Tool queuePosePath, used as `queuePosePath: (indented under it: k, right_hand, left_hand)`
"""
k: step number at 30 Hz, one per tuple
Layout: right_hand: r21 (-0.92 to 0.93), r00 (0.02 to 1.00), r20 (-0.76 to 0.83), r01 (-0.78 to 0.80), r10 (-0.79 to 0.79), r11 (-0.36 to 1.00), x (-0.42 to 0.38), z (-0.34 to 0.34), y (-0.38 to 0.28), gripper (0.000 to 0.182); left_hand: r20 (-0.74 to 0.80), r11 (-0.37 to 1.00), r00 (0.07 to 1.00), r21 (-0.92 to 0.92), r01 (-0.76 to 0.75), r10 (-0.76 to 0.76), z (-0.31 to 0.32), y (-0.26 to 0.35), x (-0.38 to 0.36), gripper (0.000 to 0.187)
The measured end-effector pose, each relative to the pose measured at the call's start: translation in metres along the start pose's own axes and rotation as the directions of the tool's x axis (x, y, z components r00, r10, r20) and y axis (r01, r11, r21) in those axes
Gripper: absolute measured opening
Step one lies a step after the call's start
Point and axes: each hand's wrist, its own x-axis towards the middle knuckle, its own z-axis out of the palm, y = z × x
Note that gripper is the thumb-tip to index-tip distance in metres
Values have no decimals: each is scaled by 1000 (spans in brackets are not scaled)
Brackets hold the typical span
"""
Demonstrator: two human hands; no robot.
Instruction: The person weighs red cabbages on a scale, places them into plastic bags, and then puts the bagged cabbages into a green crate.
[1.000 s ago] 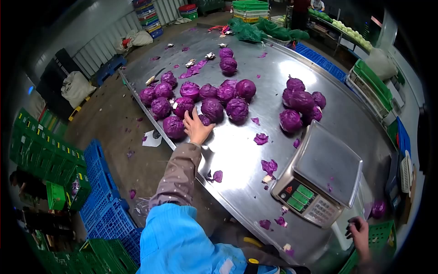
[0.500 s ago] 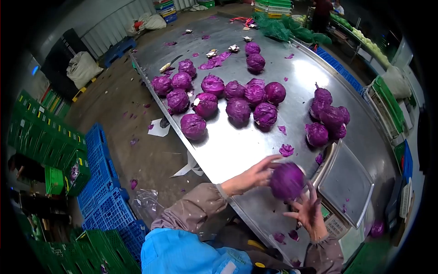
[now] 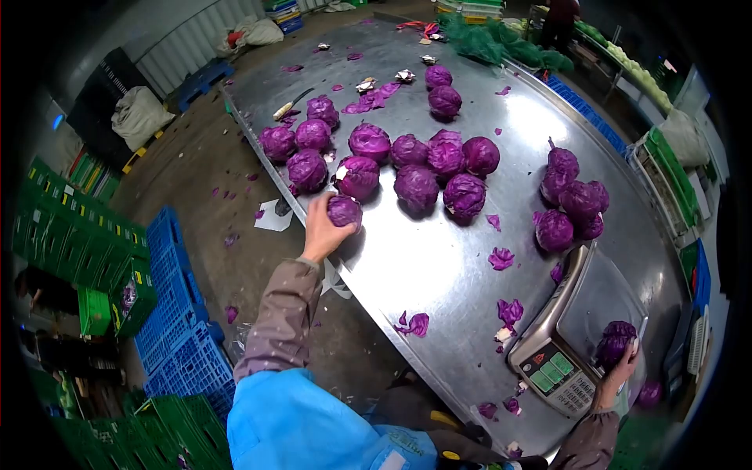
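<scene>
My left hand (image 3: pixel 323 229) is wrapped round a purple cabbage (image 3: pixel 345 211) at the table's left edge, beside several other cabbages (image 3: pixel 416 188). At the lower right, my right hand (image 3: pixel 623 368) holds a dark purple cabbage (image 3: pixel 616 341) at the right side of the weighing scale's platform (image 3: pixel 595 290). The scale's panel (image 3: pixel 558 376) faces me, with green displays. Another group of cabbages (image 3: pixel 581 200) lies just beyond the scale. Torn purple leaves (image 3: pixel 501 258) are scattered on the metal table (image 3: pixel 439 345).
A knife (image 3: pixel 291 105) lies near the table's far left edge. Green netting (image 3: pixel 501 43) is piled at the far end. Blue pallets (image 3: pixel 176 313) and stacked green crates (image 3: pixel 78 235) stand on the left. A person (image 3: pixel 559 22) is in the far background.
Both hands have moved apart. My left hand has gone left to a cabbage at the table edge. My right hand and its cabbage have moved right to the scale, whose panel now shows.
</scene>
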Motion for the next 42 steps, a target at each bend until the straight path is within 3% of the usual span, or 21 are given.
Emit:
queuePosePath:
  k: [1, 2, 3, 5, 7, 8, 9, 11, 14, 16, 17, 20, 24, 27, 28, 29, 31, 33, 35, 39, 42]
  right_hand:
    - [-2, 1000, -5, -4, 4, 1000, 8, -5, 4, 56]
    - [-245, 992, -26, 117, -127, 963, 13, -8, 7, 55]
    - [-475, 967, -12, 218, -254, 852, 13, -11, 9, 55]
    - [-522, 957, -44, 222, -287, 823, 9, -10, 9, 54]
    - [-479, 972, 10, 210, -234, 852, 5, -14, 4, 55]
    - [-502, 963, 61, 255, -261, 826, 8, -19, 9, 53]
    - [-454, 949, 120, 315, -293, 834, 9, -22, 11, 51]
    - [-407, 965, 145, 261, -220, 875, 0, -17, -6, 51]
    - [-193, 989, 135, 85, -59, 978, -11, -11, -23, 59]
    - [-85, 992, 128, -8, 19, 996, -13, -16, -29, 64]
    - [-113, 994, 95, 71, -61, 991, -11, -21, -25, 62]
    - [-170, 998, -15, -63, 61, 983, -21, -35, -45, 53]
    - [-114, 993, -33, -120, 117, 986, -30, -58, -33, 42]
    - [-130, 992, 5, -128, 130, 983, -36, -72, -33, 42]
    - [-113, 991, -4, -132, 133, 985, -38, -73, -37, 43]
    - [-110, 990, -13, -141, 140, 984, -40, -74, -41, 43]
    - [-102, 984, 32, -169, 173, 980, -42, -77, -46, 43]
    - [-81, 977, 53, -204, 209, 976, -38, -79, -47, 46]
    - [-122, 987, 74, -133, 143, 983, -34, -77, -42, 52]
    - [-115, 990, 135, -16, 31, 993, -21, -71, -37, 64]
    - [-129, 986, 164, 11, 10, 992, -10, -62, -36, 78]
  left_hand:
    - [38, 939, 988, -308, 154, -149, 1, -3, -2, 71]
    - [230, 660, 934, -661, 357, -275, -7, 17, -10, 67]
    - [387, 374, 876, -796, 475, -289, -8, 31, -18, 66]
    - [598, -58, 793, -801, 596, -117, -1, 55, -28, 72]
    - [677, -314, 736, -698, 644, 5, 13, 80, -38, 76]
    - [725, -409, 682, -596, 691, 97, 14, 101, -38, 77]
    - [753, -415, 646, -553, 723, 124, 16, 124, -39, 77]
    - [803, -478, 563, -423, 770, 197, 33, 147, -44, 76]
    - [840, -369, 454, -337, 866, 298, 51, 196, -51, 73]
    - [804, -242, 487, -425, 872, 342, 69, 229, -56, 71]
    - [782, -165, 519, -494, 854, 346, 78, 248, -58, 71]
    - [740, 83, 544, -619, 781, 396, 97, 309, -65, 63]
    - [637, 356, 643, -771, 528, 426, 143, 372, -87, 63]
    - [586, 556, 662, -777, 296, 467, 176, 393, -105, 73]
    - [590, 627, 627, -753, 200, 508, 179, 395, -108, 80]
    - [595, 630, 618, -751, 199, 514, 180, 396, -110, 80]
    - [457, 613, 624, -789, -45, 634, 178, 392, -109, 86]
    - [533, 597, 606, -794, 117, 591, 153, 393, -99, 92]
    - [491, 613, 650, -789, 50, 580, 144, 376, -86, 83]
    - [540, 595, 730, -771, 228, 419, 114, 346, -72, 55]
    - [546, 599, 761, -755, 266, 351, 98, 324, -73, 47]
